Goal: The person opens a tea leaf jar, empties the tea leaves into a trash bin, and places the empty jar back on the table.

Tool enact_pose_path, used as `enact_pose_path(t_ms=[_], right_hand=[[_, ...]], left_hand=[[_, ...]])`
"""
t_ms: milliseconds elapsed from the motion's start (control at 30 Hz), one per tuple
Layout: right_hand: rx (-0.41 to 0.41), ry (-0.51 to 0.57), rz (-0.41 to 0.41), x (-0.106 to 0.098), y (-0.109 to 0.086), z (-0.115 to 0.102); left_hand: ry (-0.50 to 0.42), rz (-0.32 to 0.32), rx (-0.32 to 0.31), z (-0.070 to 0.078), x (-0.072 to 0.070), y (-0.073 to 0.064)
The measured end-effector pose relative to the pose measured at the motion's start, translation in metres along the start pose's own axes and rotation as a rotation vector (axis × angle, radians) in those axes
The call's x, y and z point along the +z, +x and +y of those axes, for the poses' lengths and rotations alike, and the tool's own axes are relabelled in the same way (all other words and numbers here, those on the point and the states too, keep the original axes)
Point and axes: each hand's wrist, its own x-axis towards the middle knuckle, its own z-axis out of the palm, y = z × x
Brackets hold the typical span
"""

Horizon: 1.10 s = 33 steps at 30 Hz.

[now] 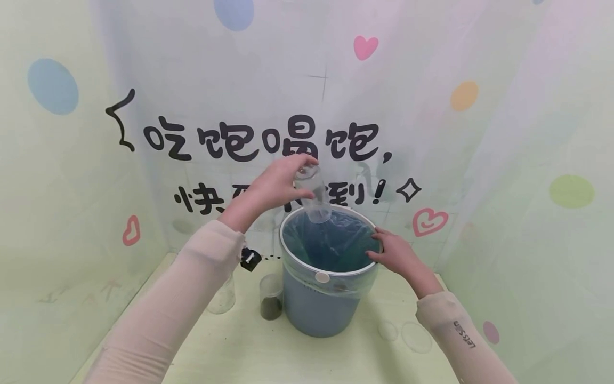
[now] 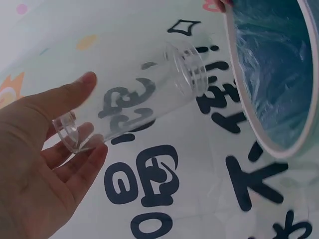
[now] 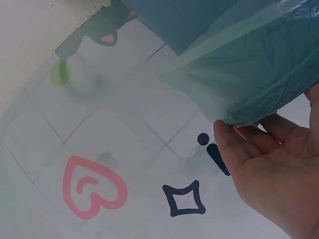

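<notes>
My left hand [image 1: 280, 181] grips a clear jar [image 1: 316, 197] by its base end. The jar is tipped mouth-down above the opening of a blue-grey bin [image 1: 316, 312]; in the left wrist view the see-through jar [image 2: 144, 99] looks empty, its rim pointing at the bin. A thin greenish bag [image 1: 336, 242] lines the bin and folds over its white rim [image 1: 299, 261]. On the bin's right side, my right hand [image 1: 398, 256] holds the rim. From the right wrist, its fingers [image 3: 232, 144] touch the bag's outer fold [image 3: 239, 74].
Left of the bin stands a small jar with dark contents [image 1: 271, 298]. A clear jar [image 1: 223, 298] is partly hidden behind the left sleeve. Two clear round pieces, a smaller one [image 1: 388, 330] and a larger one [image 1: 416, 337], lie right of the bin. A printed curtain [image 1: 336, 96] hangs behind.
</notes>
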Motion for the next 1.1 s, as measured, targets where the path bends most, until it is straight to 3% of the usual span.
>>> enact_pose_path(t_ms=[133, 467, 733, 1000, 1100], right_hand=[[-0.008, -0.008, 0.005, 0.001, 0.001, 0.0], [-0.017, -0.026, 0.018, 0.001, -0.001, 0.001], [-0.031, -0.035, 0.031, 0.0, -0.001, 0.002], [-0.015, -0.024, 0.021, 0.0, -0.001, 0.002], [-0.02, -0.018, 0.02, 0.0, -0.001, 0.002]], left_hand=[[0.03, -0.027, 0.001, -0.002, 0.005, -0.002], [-0.045, -0.035, -0.026, -0.004, 0.005, -0.006], [-0.112, -0.056, -0.008, -0.006, 0.007, -0.008], [-0.039, -0.118, -0.02, -0.009, 0.01, -0.011], [-0.054, -0.1, -0.048, -0.013, 0.012, -0.012]])
